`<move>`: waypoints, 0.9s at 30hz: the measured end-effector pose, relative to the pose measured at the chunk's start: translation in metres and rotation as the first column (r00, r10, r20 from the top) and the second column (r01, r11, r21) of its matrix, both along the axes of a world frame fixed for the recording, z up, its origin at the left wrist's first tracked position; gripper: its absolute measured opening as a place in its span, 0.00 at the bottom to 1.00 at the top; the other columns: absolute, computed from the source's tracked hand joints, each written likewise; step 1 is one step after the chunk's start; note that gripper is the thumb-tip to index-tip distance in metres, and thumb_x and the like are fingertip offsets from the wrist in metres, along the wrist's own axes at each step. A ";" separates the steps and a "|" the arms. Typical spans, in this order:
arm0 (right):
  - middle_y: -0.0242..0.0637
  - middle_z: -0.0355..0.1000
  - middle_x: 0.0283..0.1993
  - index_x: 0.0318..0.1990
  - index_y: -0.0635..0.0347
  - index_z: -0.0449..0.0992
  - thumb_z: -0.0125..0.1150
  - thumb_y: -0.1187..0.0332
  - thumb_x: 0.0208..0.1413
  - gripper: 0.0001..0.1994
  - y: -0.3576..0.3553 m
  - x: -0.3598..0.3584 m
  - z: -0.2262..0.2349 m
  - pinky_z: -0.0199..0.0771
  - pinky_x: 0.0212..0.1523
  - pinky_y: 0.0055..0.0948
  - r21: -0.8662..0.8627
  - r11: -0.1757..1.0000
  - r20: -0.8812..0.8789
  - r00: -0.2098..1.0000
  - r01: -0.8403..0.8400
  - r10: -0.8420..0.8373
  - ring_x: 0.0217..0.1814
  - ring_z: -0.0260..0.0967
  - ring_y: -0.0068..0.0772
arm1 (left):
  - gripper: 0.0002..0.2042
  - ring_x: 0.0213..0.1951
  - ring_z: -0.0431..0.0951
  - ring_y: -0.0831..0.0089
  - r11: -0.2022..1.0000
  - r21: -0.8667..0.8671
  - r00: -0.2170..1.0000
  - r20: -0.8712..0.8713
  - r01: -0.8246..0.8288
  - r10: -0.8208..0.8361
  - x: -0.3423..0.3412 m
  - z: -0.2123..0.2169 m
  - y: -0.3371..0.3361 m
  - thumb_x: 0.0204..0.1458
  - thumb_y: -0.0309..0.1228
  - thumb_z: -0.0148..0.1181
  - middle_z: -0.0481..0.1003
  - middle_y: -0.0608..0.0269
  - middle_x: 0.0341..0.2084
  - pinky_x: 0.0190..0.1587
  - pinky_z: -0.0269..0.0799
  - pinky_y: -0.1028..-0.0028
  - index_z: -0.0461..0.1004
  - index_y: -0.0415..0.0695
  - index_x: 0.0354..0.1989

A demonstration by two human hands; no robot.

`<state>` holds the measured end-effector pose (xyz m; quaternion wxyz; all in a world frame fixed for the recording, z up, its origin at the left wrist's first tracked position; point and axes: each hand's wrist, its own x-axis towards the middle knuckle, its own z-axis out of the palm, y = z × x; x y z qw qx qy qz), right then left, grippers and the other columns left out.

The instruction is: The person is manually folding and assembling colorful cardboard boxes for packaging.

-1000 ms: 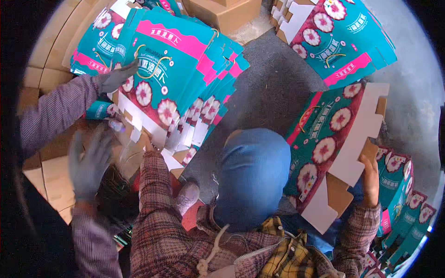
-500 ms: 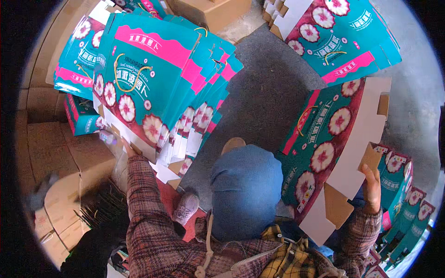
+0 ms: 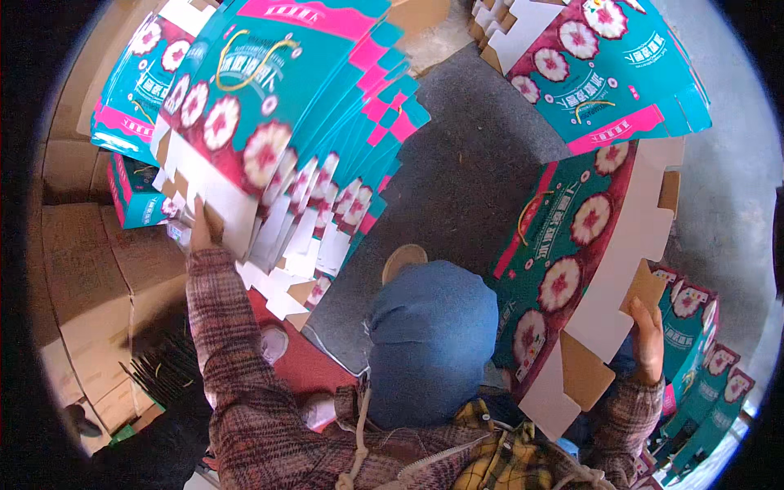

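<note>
My left hand point(image 3: 201, 229) is closed on the white lower flap of a flattened teal gift carton point(image 3: 220, 122). This carton has a pink band, a yellow cord handle and pictures of sliced radish; it lies uppermost on a fanned stack of like cartons point(image 3: 359, 122), tilted up and slightly blurred. At right my right hand point(image 3: 648, 339) grips the white and brown flap edge of another flattened carton point(image 3: 563, 245), which leans beside my bent knee. The fingers of my left hand are partly hidden behind the flap.
Another pile of flattened cartons point(image 3: 612, 73) lies at the far right. Set-up teal boxes point(image 3: 690, 327) stand beyond my right hand. Brown cardboard boxes point(image 3: 82, 253) line the left side, with a bundle of dark thin sticks point(image 3: 167, 371) near them. My knee point(image 3: 433, 335) juts up in the middle.
My left hand has shifted left and upward, carrying the top carton away from me and spreading the stack's edges. My right hand and its carton have moved only slightly.
</note>
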<state>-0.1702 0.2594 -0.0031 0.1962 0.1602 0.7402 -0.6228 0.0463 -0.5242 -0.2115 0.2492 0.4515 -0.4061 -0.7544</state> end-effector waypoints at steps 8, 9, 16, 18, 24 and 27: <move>0.33 0.71 0.47 0.54 0.65 0.67 0.53 0.66 0.60 0.17 0.008 -0.008 0.009 0.67 0.48 0.26 0.034 0.999 -0.021 0.999 -0.041 0.042 0.47 0.68 0.26 | 0.32 0.48 0.73 0.66 0.991 -0.090 0.978 0.195 0.097 -0.078 -0.105 0.016 0.099 0.51 0.54 0.58 0.72 0.61 0.49 0.48 0.70 0.65 0.66 0.41 0.57; 0.33 0.71 0.47 0.54 0.65 0.67 0.53 0.66 0.60 0.17 0.013 -0.007 0.007 0.67 0.48 0.26 0.043 0.999 -0.030 0.999 -0.018 0.020 0.47 0.68 0.26 | 0.34 0.50 0.72 0.66 0.992 -0.065 0.980 0.175 0.110 -0.097 -0.114 0.016 0.112 0.51 0.55 0.57 0.71 0.61 0.51 0.48 0.69 0.64 0.65 0.41 0.59; 0.23 0.71 0.35 0.42 0.64 0.73 0.54 0.63 0.59 0.12 0.000 -0.011 0.021 0.62 0.36 0.21 0.177 0.980 -0.089 0.990 -0.096 0.113 0.36 0.62 0.16 | 0.28 0.48 0.72 0.68 0.919 -0.383 0.930 0.362 0.091 0.058 -0.103 0.049 0.136 0.54 0.42 0.54 0.71 0.58 0.50 0.48 0.69 0.70 0.62 0.39 0.60; 0.24 0.71 0.36 0.44 0.65 0.73 0.52 0.63 0.61 0.13 0.004 -0.012 0.012 0.63 0.36 0.21 0.109 0.985 -0.081 0.987 -0.131 0.140 0.36 0.63 0.16 | 0.25 0.49 0.71 0.69 0.853 -0.518 0.988 0.154 0.060 0.024 -0.119 0.112 0.203 0.55 0.35 0.53 0.71 0.56 0.49 0.49 0.68 0.71 0.62 0.37 0.60; 0.27 0.72 0.38 0.48 0.65 0.72 0.53 0.65 0.61 0.14 0.025 0.002 0.006 0.66 0.37 0.22 0.029 0.993 -0.286 0.951 -0.118 0.121 0.37 0.66 0.18 | 0.39 0.62 0.59 0.50 -0.109 -0.856 0.397 0.343 0.506 -0.851 -0.117 0.297 0.503 0.43 0.36 0.68 0.57 0.42 0.61 0.64 0.52 0.58 0.56 0.33 0.62; 0.31 0.74 0.42 0.50 0.65 0.71 0.54 0.65 0.61 0.15 0.025 0.001 -0.003 0.70 0.42 0.25 0.036 0.983 -0.277 0.944 -0.177 0.181 0.42 0.68 0.20 | 0.42 0.64 0.55 0.46 -0.130 -0.830 0.396 0.389 0.543 -0.832 -0.133 0.259 0.589 0.43 0.34 0.66 0.53 0.36 0.62 0.65 0.50 0.58 0.49 0.30 0.64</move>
